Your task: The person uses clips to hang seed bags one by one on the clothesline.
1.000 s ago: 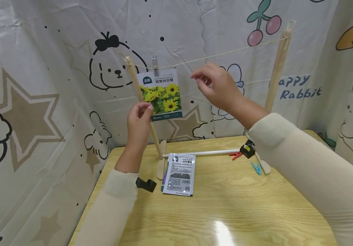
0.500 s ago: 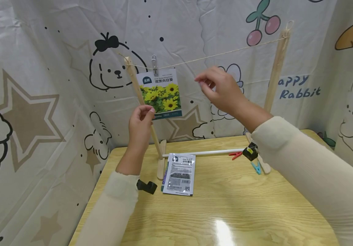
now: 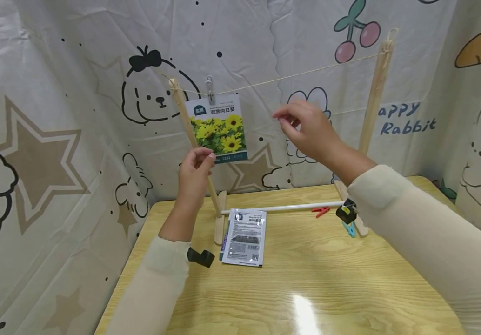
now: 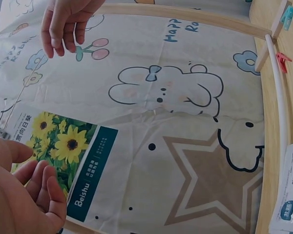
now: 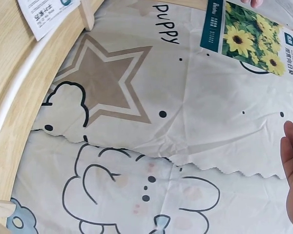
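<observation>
A seed packet with yellow sunflowers (image 3: pixel 219 132) hangs from a string (image 3: pixel 307 71), held at its top edge by a clear clothespin (image 3: pixel 210 89). My left hand (image 3: pixel 194 172) is by the packet's lower left corner. In the left wrist view its thumb and loosely bent fingers stand apart, with the packet behind them. My right hand (image 3: pixel 309 128) hovers right of the packet, below the string, fingers relaxed and holding nothing. More seed packets (image 3: pixel 243 237) lie stacked on the table, the top one back side up.
Two wooden posts, left (image 3: pixel 183 109) and right (image 3: pixel 376 93), carry the string; a white rod (image 3: pixel 286 206) joins their feet. A red clothespin (image 3: pixel 320 211) and a blue clothespin (image 3: pixel 349 229) lie near the right foot. A printed curtain (image 3: pixel 98 116) stands behind the table (image 3: pixel 328 279).
Both hands have drawn slightly down and to the right, the left sliding off the packet's lower corner and the right moving farther from the string. The packet stays hanging.
</observation>
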`<state>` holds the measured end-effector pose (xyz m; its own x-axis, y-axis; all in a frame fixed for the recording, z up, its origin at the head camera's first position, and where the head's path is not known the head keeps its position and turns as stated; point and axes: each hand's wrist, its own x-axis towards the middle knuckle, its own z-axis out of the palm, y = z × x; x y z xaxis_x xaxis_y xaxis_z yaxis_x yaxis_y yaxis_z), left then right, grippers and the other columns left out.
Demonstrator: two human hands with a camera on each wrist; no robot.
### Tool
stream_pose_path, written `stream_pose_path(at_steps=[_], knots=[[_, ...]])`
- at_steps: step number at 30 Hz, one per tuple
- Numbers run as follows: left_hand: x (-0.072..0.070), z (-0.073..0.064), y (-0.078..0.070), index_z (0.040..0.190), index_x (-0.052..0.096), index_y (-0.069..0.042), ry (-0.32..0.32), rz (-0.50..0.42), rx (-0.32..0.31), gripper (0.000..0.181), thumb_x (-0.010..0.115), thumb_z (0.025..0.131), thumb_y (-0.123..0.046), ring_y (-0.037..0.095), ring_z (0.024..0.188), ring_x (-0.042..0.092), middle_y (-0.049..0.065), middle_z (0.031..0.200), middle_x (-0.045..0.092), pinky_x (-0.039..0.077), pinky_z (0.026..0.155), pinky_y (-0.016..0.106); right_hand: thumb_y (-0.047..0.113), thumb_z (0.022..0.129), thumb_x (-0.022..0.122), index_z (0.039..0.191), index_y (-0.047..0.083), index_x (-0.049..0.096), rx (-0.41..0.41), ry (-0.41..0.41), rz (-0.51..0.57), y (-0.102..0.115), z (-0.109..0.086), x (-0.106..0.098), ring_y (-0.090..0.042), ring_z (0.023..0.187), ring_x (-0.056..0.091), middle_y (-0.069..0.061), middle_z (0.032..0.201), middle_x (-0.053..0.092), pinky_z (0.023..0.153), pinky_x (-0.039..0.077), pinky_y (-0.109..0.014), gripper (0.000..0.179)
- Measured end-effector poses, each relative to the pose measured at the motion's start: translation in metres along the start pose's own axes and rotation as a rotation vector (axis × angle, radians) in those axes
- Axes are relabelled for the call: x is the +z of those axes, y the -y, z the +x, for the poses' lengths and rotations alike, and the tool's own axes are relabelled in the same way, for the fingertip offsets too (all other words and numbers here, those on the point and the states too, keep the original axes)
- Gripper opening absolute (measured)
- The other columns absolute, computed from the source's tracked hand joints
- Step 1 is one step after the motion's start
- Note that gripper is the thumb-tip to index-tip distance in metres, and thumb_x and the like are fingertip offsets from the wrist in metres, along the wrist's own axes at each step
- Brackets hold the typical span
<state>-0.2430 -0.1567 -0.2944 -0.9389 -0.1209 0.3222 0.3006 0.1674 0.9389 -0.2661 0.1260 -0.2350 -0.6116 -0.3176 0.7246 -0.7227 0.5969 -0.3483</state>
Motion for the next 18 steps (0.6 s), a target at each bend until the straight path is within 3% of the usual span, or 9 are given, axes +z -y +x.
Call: stream_pose_path(at_steps=[5,10,14,18], knots=[[0.001,-0.001,0.003,0.119,0.059,-0.009,0.016,0.01,-0.024,0.022,0.059,0.103,-0.024,0.019,0.098,0.058,-0.003,0.098,0.057,0.048,0.088,0.036,0.009,0.102,0.054,0.115,0.005,0.07,0.017,0.012,-0.013,-0.005,-0.006,0.001,-0.018,0.09,0.059,-0.01,0.107,0.065,0.08,0.051,-0.027,0.02],[0.001,-0.003,0.005,0.121,0.06,-0.009,0.023,0.048,-0.024,0.024,0.058,0.104,-0.026,0.017,0.098,0.057,-0.001,0.101,0.058,0.047,0.085,0.03,0.01,0.103,0.054,0.116,0.005,0.07,0.021,0.001,0.001,-0.007,-0.01,-0.001,-0.016,0.089,0.057,-0.009,0.107,0.065,0.079,0.049,-0.023,0.021],[0.001,-0.005,0.007,0.123,0.06,-0.009,0.029,0.059,-0.027,0.026,0.058,0.104,-0.027,0.022,0.101,0.057,0.0,0.103,0.058,0.048,0.089,0.035,0.009,0.102,0.056,0.114,0.004,0.07,0.024,-0.008,0.01,-0.009,-0.013,-0.002,-0.015,0.09,0.057,-0.009,0.108,0.065,0.078,0.048,-0.019,0.019],[0.003,-0.005,0.009,0.122,0.06,-0.011,0.029,0.065,-0.037,0.025,0.058,0.104,-0.027,0.019,0.1,0.057,0.0,0.104,0.058,0.049,0.091,0.038,0.007,0.101,0.056,0.113,0.003,0.07,0.026,-0.017,0.023,-0.012,-0.015,-0.001,-0.017,0.09,0.059,-0.01,0.107,0.066,0.078,0.046,-0.014,0.019]])
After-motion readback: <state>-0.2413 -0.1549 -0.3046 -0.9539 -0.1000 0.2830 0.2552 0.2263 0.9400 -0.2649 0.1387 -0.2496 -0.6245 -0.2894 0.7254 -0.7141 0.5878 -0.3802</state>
